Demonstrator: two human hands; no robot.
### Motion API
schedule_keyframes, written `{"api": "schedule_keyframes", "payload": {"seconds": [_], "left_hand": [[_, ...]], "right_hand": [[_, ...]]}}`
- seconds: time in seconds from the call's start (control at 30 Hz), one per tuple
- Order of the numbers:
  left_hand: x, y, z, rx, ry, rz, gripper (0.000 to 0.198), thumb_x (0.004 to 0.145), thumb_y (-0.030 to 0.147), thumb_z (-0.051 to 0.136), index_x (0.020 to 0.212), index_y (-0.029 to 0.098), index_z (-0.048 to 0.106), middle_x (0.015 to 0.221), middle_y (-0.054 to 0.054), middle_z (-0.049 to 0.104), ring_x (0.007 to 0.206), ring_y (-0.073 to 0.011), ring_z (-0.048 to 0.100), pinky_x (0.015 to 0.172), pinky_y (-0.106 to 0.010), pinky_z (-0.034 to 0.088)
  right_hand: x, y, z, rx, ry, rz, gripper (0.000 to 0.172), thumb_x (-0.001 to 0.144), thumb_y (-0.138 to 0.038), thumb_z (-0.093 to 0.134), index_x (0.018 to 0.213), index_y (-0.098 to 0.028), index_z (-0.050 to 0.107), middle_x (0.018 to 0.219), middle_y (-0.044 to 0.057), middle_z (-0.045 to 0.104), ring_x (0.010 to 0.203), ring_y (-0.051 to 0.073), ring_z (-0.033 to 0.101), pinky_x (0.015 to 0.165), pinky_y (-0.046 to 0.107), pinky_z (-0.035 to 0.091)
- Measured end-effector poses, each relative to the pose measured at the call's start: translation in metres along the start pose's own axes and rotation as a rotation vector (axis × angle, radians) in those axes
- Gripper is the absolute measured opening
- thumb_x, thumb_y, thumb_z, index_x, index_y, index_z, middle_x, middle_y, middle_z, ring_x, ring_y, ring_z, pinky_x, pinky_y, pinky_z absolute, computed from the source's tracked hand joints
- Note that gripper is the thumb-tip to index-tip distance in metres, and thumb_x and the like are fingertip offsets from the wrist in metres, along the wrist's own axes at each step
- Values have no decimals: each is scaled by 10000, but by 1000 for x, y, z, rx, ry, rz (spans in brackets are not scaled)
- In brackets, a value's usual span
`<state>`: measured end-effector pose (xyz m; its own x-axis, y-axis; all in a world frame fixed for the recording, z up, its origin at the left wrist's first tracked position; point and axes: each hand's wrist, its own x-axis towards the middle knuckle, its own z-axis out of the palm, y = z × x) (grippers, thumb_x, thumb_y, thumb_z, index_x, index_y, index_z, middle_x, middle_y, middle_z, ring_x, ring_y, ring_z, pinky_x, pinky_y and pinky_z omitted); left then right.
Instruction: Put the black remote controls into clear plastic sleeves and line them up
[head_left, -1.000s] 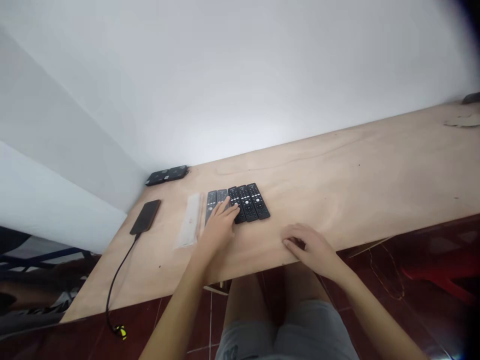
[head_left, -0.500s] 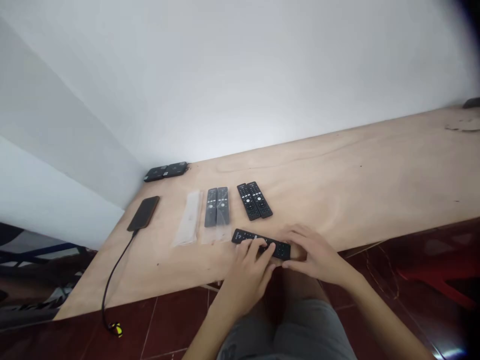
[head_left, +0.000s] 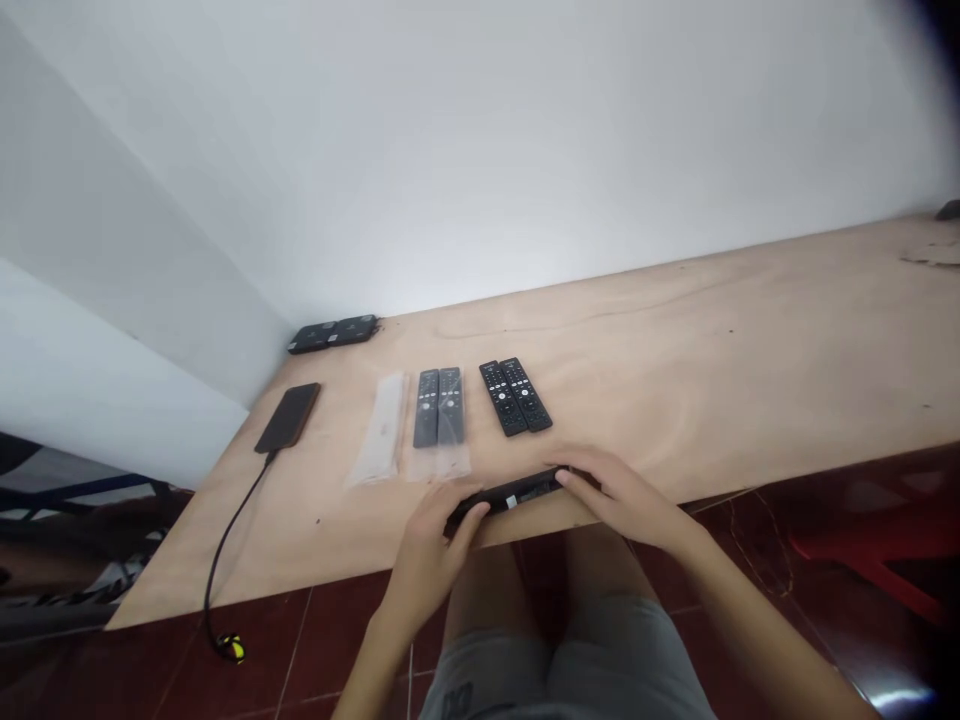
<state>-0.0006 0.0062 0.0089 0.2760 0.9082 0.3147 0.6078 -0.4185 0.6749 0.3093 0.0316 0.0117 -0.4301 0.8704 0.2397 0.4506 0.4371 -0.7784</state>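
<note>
Near the table's front edge I hold a black remote control (head_left: 499, 494) between both hands, tipped so that its keypad no longer faces me. A small white patch shows on the side towards me. My left hand (head_left: 442, 525) grips its left end, thumb in front. My right hand (head_left: 607, 490) is closed on the right end, thumb on the near side and fingers behind. Just beyond lie two black remotes (head_left: 516, 396) side by side, keys up. Left of these, two more remotes (head_left: 439, 407) lie in clear plastic sleeves.
Flat plastic sleeves (head_left: 380, 430) lie left of the wrapped remotes. A phone (head_left: 289, 418) with a black cable (head_left: 219, 550) rests further left; the cable hangs over the edge. Two black boxes (head_left: 334, 333) stand at the back left corner against the wall (head_left: 525, 150). A red stool (head_left: 870, 560) is at right.
The remote has been turned from keypad up to tipped on its side. My left hand has shifted from its middle to its left end; my right hand now grips the right end.
</note>
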Motion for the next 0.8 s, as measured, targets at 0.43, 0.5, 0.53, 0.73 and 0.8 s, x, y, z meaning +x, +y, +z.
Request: {"api": "schedule_keyframes", "payload": {"seconds": [0.43,0.5,0.53,0.73,0.8], "left_hand": [[18,7,-1,-188,-103,-247,164,957,350,778,1080,252,828,1088,-55,837,1048,-292,771,960,-454,616],[18,7,-1,-160,-104,-234,170,984,356,759,1114,260,813,1113,-51,827,1067,-286,763,972,-449,612],[18,6,0,-134,-95,-214,175,1000,358,746,1135,261,802,1124,-52,817,1076,-282,754,977,-448,609],[12,1,-2,162,-14,28,257,1042,358,720,1278,272,773,1249,-106,696,1177,-313,650,1058,-531,575],[11,-1,-6,206,-65,69,361,1001,343,781,1357,296,745,1289,-108,680,1210,-324,633,1065,-538,582]], "right_hand": [[7,3,4,-81,-96,-2,383,1050,-457,737,1421,-363,739,1393,69,761,1309,342,675,1130,510,549],[7,4,5,-86,-82,11,408,1046,-444,743,1446,-365,721,1435,71,735,1332,341,661,1147,517,543],[7,5,6,-89,-71,14,436,1037,-432,755,1465,-367,706,1461,75,715,1347,343,651,1153,523,542],[5,7,7,-82,-51,-2,496,997,-366,800,1481,-365,690,1473,89,686,1351,350,645,1165,546,543],[5,7,6,-72,-56,3,485,1002,-356,795,1476,-364,693,1465,92,686,1330,350,654,1157,551,549]]}}
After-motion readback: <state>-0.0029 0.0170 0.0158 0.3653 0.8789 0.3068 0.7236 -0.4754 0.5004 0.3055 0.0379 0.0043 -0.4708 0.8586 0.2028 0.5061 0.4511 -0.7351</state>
